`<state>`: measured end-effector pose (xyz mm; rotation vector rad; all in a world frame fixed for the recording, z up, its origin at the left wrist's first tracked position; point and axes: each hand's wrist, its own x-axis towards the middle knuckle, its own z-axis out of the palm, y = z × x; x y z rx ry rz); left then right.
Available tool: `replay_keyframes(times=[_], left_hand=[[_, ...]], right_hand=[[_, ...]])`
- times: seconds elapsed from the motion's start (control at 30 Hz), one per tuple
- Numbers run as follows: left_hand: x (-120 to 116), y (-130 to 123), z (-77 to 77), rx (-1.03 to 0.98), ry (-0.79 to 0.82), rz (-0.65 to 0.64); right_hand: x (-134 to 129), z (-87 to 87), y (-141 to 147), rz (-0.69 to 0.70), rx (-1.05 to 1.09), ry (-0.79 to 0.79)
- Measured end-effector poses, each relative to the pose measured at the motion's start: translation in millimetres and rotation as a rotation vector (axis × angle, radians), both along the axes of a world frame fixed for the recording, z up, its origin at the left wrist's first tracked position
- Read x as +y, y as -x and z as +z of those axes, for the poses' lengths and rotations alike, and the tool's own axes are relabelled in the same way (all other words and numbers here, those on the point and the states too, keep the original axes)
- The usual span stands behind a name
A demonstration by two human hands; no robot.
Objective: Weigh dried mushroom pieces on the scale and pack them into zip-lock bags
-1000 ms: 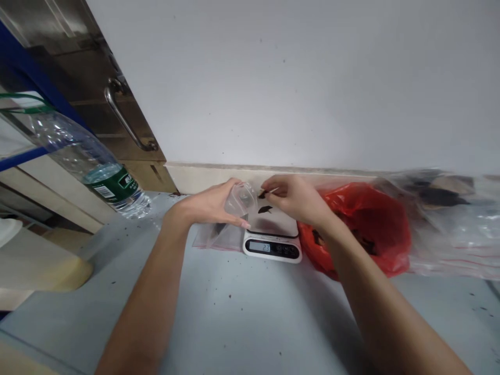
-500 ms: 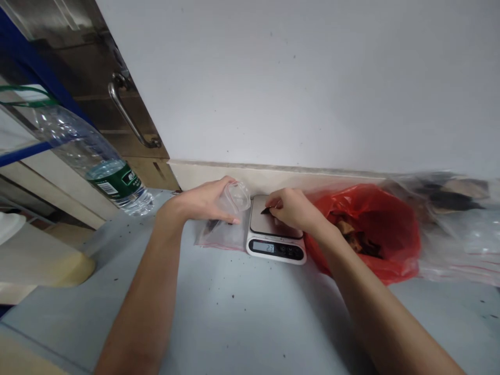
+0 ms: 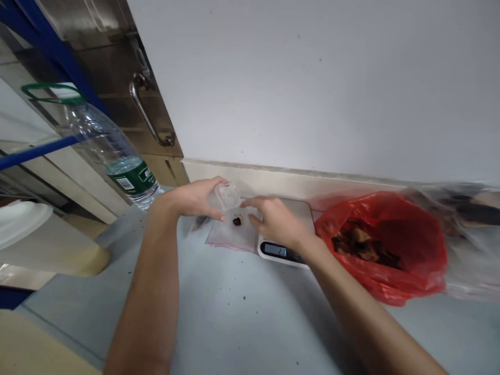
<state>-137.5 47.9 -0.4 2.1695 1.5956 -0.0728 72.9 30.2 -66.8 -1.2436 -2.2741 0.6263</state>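
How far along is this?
Done: scale on, display lit. In hand: left hand holds a clear bag; right hand is open, dark piece between them. Left: brown pieces in the red bag; can't tell how many count.

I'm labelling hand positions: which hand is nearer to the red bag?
Right. The right hand is over the scale, left of the red bag; the left hand is farther left, holding the clear bag near its mouth.

Grey bench (image 3: pixel 219 323) bears scattered dark specks. Resting directly on it: white scale (image 3: pixel 299 208), flat clear bag (image 3: pixel 226 238), red bag (image 3: pixel 424 255), water bottle (image 3: pixel 130 174).
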Motion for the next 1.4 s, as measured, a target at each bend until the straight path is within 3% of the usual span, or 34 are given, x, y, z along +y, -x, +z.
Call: replay_keyframes(times=[0.1,0.23,0.33,0.47,0.6,0.7,0.9,1.07,1.23,1.4], left_hand=[[0,7,0.0,0.047,0.023,0.035],[0,7,-3.4,0.078,0.043,0.029],[1,2,-6.8,0.035,0.027,-0.025],[-2,-10,-5.1,-0.094,-0.019,-0.100],[-13,-23,7.6,-0.295,-0.055,-0.216],[-22,-32,16.6,-0.432,-0.068,-0.266],[-25,-53,20.4,-0.634,-0.146,-0.270],[-26,-64,18.4,-0.707,-0.142,-0.194],[-25,-69,13.9,-0.707,-0.117,-0.192],[-27,-74,14.6,-0.737,-0.280,-0.219]], right_hand=[[-3,-12.1,18,0.083,-0.160,0.016],[-1,-13.9,18,-0.026,-0.140,0.031],[2,-2.3,4,-0.088,0.026,0.023],[0,20.0,-19,0.016,0.436,0.010],[-10,42.5,-44,0.045,0.256,-0.191],[-20,56.5,-62,0.063,0.186,-0.251],[-33,71.7,-87,-0.063,0.367,-0.146],[-36,78.0,-99,-0.192,0.408,-0.132],[-38,81.1,-105,-0.127,0.402,-0.119],[-36,80.8,-111,-0.097,0.344,-0.073]])
